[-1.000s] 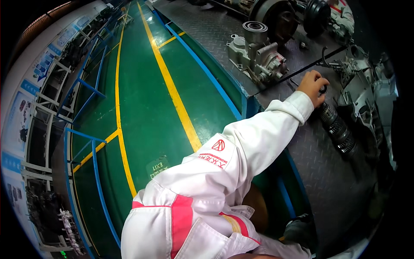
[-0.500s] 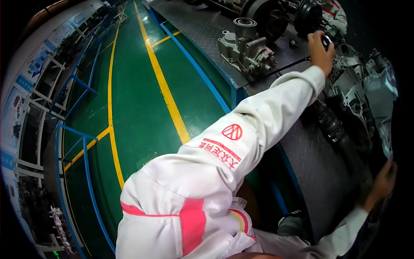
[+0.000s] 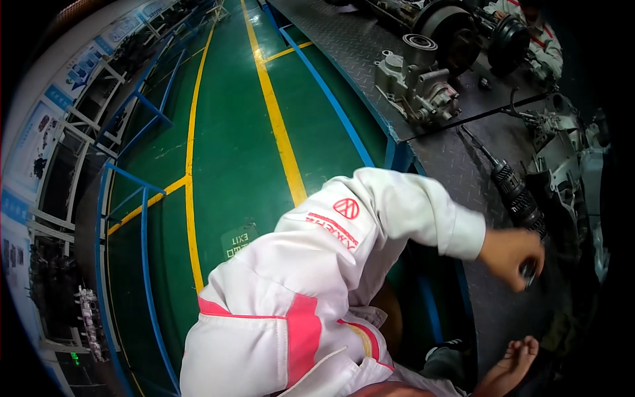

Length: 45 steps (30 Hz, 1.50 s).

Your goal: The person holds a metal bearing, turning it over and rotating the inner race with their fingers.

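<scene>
My left hand (image 3: pixel 509 257) reaches over the dark metal bench, its fingers curled around a small dark, shiny metal part (image 3: pixel 528 268). Its exact kind is partly hidden by the fingers. Just beyond this hand lies a gear shaft (image 3: pixel 514 188) with several toothed gears and a thin end pointing away. Close to the lower edge, my right hand (image 3: pixel 509 366) is turned up with its fingers extended, and nothing shows in it. Grey gearbox housing pieces (image 3: pixel 562 155) lie to the right of the shaft, and a shift fork (image 3: pixel 519 109) lies behind it.
A gearbox casing (image 3: pixel 417 86) stands near the bench corner (image 3: pixel 399 142). Large wheel hubs (image 3: pixel 450 33) sit at the back, near another person in a white sleeve (image 3: pixel 546 56). Blue railings (image 3: pixel 145 245) and yellow lines (image 3: pixel 281 142) mark the green floor at left.
My left hand has come back from the far bench toward me, still gripping the small part. My right hand has drawn away from the housings to the lower edge. The view has shifted slightly.
</scene>
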### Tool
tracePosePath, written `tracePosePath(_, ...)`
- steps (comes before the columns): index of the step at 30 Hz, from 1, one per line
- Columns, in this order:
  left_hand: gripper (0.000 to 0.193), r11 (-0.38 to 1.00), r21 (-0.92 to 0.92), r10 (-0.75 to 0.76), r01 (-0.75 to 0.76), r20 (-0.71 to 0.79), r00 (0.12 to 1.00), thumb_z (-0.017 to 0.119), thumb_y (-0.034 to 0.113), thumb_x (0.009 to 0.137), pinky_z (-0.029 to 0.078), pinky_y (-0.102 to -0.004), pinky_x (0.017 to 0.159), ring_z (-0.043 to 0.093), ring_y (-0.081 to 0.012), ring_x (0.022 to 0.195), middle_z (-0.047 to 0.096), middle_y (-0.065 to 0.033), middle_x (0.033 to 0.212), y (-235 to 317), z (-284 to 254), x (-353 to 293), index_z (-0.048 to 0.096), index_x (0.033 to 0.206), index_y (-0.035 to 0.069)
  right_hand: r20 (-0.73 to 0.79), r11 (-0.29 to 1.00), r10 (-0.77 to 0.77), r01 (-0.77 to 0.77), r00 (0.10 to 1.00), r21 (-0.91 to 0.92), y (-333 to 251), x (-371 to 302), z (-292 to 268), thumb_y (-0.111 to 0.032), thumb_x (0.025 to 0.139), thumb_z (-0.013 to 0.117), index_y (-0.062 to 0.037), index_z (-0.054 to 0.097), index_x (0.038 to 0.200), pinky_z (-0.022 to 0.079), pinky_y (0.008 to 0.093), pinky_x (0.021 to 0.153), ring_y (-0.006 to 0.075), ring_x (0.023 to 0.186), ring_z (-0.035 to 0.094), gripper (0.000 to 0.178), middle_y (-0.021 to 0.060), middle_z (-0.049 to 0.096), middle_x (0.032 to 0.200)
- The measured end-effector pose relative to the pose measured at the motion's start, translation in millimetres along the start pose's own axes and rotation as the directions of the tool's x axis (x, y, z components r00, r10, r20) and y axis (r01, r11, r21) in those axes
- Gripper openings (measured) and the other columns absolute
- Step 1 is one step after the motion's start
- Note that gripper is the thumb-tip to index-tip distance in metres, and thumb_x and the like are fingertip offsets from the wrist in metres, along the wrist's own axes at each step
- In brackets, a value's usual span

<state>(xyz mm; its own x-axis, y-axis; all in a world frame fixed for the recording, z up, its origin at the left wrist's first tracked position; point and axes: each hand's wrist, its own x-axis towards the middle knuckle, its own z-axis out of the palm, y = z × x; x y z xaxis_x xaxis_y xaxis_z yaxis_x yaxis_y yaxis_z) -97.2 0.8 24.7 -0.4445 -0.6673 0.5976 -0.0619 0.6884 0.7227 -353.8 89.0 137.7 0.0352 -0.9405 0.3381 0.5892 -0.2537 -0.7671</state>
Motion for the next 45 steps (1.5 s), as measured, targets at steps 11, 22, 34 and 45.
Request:
tracePosePath(11, 0.035, 0.265, -0.713, -0.553, 0.65, 0.44, 0.708, 0.072, 0.013, 0.097, 0.058, -0.0327, 0.083, 0.07, -0.0194, 0.099, 0.07, -0.0129, 0.11, 45, 81, -96, 0.057, 0.125, -0.003, 0.04, 0.52, 0.353, -0.16, 0.935, -0.839, 89, -121, -29, -0.006, 0.086, 0.075, -0.0008, 0.057, 0.136, 0.05, 0.0401, 0.101, 0.0302, 0.116, 0.064, 0.053, 0.019, 0.062, 0.128)
tracePosePath(22, 0.049, 0.098, -0.688, -0.588, 0.719, 0.543, 0.6, 0.076, -0.004, 0.09, 0.053, -0.0291, 0.094, 0.061, -0.0152, 0.11, 0.054, -0.0078, 0.126, 65, 49, -79, 0.047, 0.129, 0.002, 0.148, 0.482, 0.165, 0.052, 0.975, -0.875, 84, -97, -19, -0.006, 0.074, 0.086, -0.0029, 0.065, 0.124, 0.055, 0.0333, 0.079, 0.0237, 0.094, 0.068, 0.055, 0.0122, 0.068, 0.109)
tracePosePath(34, 0.059, -0.11, -0.584, -0.478, 0.805, 0.741, 0.472, 0.061, -0.007, 0.093, 0.052, -0.0338, 0.1, 0.062, -0.0221, 0.124, 0.046, -0.0105, 0.144, 64, 38, -61, 0.037, 0.146, 0.003, 0.172, 0.464, 0.315, 0.006, 0.934, -0.886, 68, -95, -25, -0.006, 0.074, 0.087, -0.0009, 0.058, 0.132, 0.048, 0.0332, 0.092, 0.022, 0.105, 0.06, 0.065, 0.015, 0.061, 0.123)
tracePosePath(45, 0.063, -0.152, -0.491, -0.506, 0.857, 0.784, 0.36, 0.053, 0.002, 0.097, 0.049, -0.049, 0.113, 0.057, -0.0401, 0.133, 0.051, -0.0242, 0.145, 66, 36, -40, 0.03, 0.156, -0.001, 0.245, 0.444, 0.275, 0.103, 0.93, -0.89, 64, -96, -40, -0.005, 0.069, 0.089, 0.0024, 0.055, 0.135, 0.051, 0.0383, 0.095, 0.0298, 0.112, 0.063, 0.075, 0.0195, 0.061, 0.128)
